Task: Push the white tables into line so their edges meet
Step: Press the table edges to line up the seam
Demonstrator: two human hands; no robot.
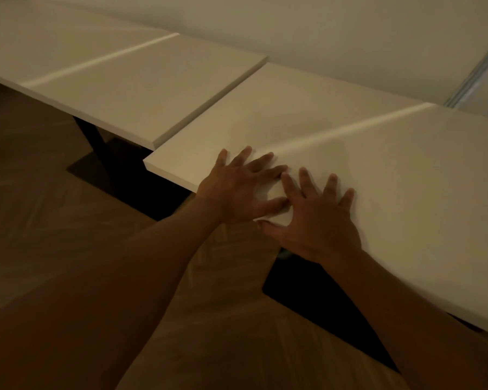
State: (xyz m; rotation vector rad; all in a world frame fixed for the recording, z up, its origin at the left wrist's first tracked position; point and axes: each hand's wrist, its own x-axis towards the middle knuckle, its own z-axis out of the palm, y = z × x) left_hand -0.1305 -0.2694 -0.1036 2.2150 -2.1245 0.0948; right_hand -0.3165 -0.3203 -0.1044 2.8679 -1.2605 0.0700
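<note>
Head view shows your two forearms rising from the bottom of the frame to the near white table (378,170) at centre right. Your left hand (237,190) and right hand (314,220) lie side by side, fingers spread and flat on its front edge, thumbs nearly touching; neither grip closes round anything, both only press the top. Below them, dark table bases (335,313) stand on the wooden floor (40,178). Further up and left, the second white table (141,85) runs toward the upper left corner. Its end edge sits close beside your table's end, but the front edges are stepped: yours juts nearer to you at lower centre. Judging by that offset, the job is partly done; you likely need to push your table back toward the wall (350,32) until the fronts run flush.
</note>
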